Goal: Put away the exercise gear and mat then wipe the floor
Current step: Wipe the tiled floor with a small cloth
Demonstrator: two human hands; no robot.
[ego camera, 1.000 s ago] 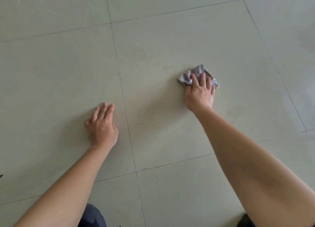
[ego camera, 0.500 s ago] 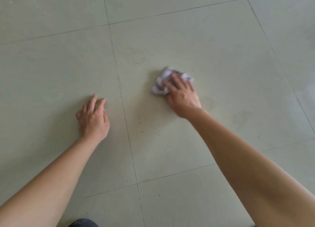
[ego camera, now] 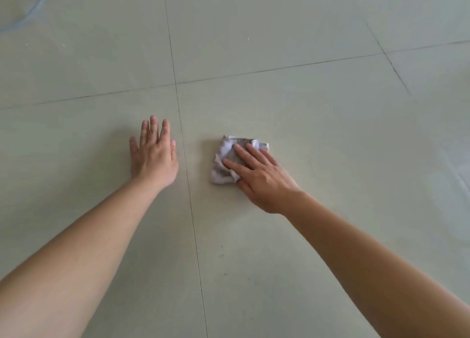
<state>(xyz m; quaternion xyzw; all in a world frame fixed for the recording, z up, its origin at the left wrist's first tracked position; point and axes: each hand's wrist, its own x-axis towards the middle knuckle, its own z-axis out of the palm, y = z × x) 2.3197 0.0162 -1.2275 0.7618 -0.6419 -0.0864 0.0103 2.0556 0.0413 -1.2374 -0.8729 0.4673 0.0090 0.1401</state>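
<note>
Tiled floor (ego camera: 254, 274): dark specks, lower centre. Left hand (ego camera: 153, 157) mid-frame, flat on tile, fingers straight, holding nothing, just left of grout line (ego camera: 193, 223). Right hand (ego camera: 264, 182) right of line, fingers extended, pressing crumpled grey-white cloth (ego camera: 222, 149) onto floor. Faint blue arc (ego camera: 38, 4), upper left.

The left arm (ego camera: 84, 243) stretches forward, and the left hand (ego camera: 153, 157) lies flat, palm down, with its fingers straight and close together. Near it on the right, the right arm (ego camera: 368, 261) angles inward. The right hand (ego camera: 262, 179) presses palm down, its straight fingers pointing up and left.
</note>
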